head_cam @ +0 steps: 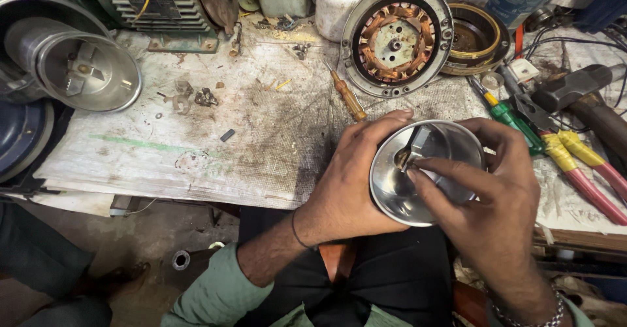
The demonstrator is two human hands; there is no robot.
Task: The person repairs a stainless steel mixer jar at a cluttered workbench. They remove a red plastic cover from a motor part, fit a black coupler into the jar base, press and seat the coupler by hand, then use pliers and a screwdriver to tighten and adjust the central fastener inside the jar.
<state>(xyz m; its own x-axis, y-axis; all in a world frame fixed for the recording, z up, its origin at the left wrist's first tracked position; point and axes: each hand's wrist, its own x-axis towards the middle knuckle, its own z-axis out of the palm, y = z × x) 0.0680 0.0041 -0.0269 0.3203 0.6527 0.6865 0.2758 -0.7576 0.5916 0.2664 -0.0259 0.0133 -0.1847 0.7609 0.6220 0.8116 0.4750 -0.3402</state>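
My left hand [349, 180] grips a shiny steel jar [392, 193] from its left side, mouth tilted up toward me. My right hand [493, 203] wraps the jar's right rim, and its forefinger and thumb reach inside onto the blade piece [411, 151] at the jar's bottom. Both hands hover just past the near edge of the workbench [196, 144], over my lap.
A motor stator with copper windings [396, 38] leans at the back. A wooden-handled screwdriver [347, 97], green screwdriver [513, 119], red-and-yellow pliers [588, 170] and a hammer [578, 89] lie nearby. A second steel jar [81, 69] lies at the left. A white red-capped bottle [336, 0] stands behind.
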